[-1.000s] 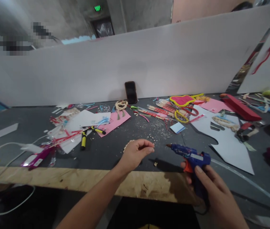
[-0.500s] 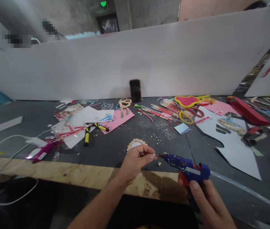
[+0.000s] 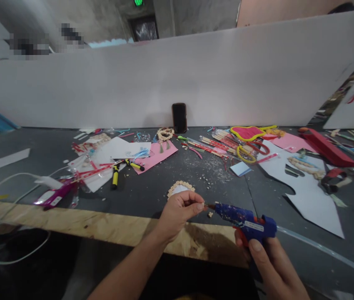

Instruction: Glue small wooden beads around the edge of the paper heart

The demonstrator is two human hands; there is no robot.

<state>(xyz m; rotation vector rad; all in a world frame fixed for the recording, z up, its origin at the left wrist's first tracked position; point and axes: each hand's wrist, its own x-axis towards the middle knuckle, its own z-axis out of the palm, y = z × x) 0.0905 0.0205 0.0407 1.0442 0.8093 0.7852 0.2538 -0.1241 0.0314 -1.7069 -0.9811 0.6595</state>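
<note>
A tiny pale piece (image 3: 203,203), just below centre, is pinched between my left fingers (image 3: 195,209), probably to meet the glue gun (image 3: 242,220) at its nozzle (image 3: 210,206). My right hand (image 3: 269,260) wraps its handle, lower right, aiming leftward. Beyond my left knuckles, a bumpy-edged disc (image 3: 180,186) lies on the surface (image 3: 145,198), within easy reach.

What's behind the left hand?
Behind the left hand, a round thing with a bumpy beige rim and white middle lies on the table. The hand covers its near part, so I can't see that.
</note>
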